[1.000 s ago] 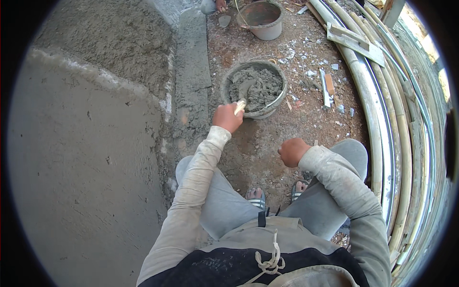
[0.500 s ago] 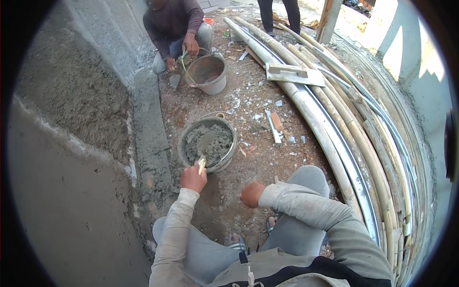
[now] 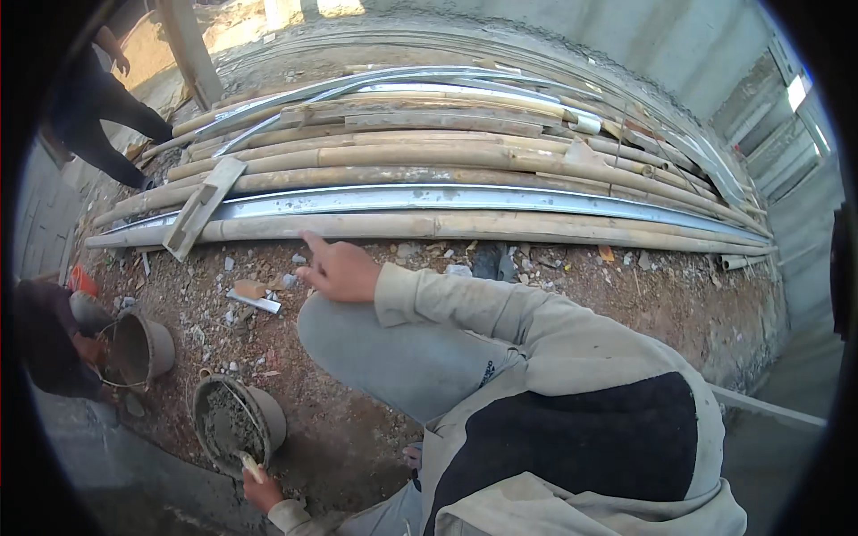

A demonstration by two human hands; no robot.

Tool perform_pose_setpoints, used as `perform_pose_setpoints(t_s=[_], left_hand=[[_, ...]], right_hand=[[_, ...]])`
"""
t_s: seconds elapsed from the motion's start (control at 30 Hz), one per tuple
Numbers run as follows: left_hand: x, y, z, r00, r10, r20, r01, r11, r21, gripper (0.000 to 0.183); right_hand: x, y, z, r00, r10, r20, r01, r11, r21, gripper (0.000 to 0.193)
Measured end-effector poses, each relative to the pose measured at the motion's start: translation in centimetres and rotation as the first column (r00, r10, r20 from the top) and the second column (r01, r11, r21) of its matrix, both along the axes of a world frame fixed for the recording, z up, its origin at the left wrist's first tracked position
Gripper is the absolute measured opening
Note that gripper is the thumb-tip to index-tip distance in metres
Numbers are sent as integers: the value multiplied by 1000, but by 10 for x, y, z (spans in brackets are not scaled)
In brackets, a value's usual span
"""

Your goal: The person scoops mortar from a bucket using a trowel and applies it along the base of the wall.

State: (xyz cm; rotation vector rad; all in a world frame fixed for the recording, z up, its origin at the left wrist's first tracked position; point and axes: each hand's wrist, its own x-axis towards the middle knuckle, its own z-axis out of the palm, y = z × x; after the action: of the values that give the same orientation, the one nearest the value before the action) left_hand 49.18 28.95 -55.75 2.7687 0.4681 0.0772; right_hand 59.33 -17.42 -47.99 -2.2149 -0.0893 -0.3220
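Closed around the pale handle of a trowel (image 3: 251,464), my left hand (image 3: 262,494) is at the near rim of a grey bucket (image 3: 274,418). Wet grey mortar (image 3: 231,427) fills much of that bucket, and the trowel's blade is hard to make out against it. My right hand (image 3: 346,272) is held out above my bent knee, with nothing in it. Its index finger reaches toward the nearest bamboo pole (image 3: 357,225), the other fingers loosely bent. I cannot tell whether the fingertip touches the pole.
A plastering float (image 3: 204,210) lies across bamboo poles and a shiny metal channel (image 3: 429,196). A flat metal tool (image 3: 255,301) lies beside an orange-brown block (image 3: 249,288) on the rubble. Left, a crouching person (image 3: 54,335) is by another bucket (image 3: 159,347); another person (image 3: 112,116) stands farther back.
My view has swung right toward the pole stack. My right hand has gone from a loose fist to an outstretched index finger near the poles. My left hand still grips the trowel.
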Motion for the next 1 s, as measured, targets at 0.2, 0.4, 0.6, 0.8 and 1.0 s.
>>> perform_pose_setpoints(t_s=[0.2, 0.4, 0.6, 0.8, 1.0], left_hand=[[20, -26, -41, 997, -50, 67, 50, 999, 4, 32], [1, -3, -32, 994, 99, -54, -96, 993, 66, 43], [48, 5, 15, 966, 136, 218, -108, 985, -138, 88], [178, -52, 244, 960, 185, 210, 119, 410, -904, 116], [163, -46, 281, 931, 335, 149, 71, 233, -970, 125]], right_hand=[[-4, -302, -59, 767, -601, -225, 506, 782, -365, 96], [198, -214, 99, 959, -282, 26, 247, 789, -562, 95], [281, 18, 173, 974, 220, 55, -165, 853, -495, 102], [259, 186, 214, 756, 579, -307, -495, 811, 310, 111], [178, 199, 214, 630, 662, -405, -440, 735, 516, 111]])
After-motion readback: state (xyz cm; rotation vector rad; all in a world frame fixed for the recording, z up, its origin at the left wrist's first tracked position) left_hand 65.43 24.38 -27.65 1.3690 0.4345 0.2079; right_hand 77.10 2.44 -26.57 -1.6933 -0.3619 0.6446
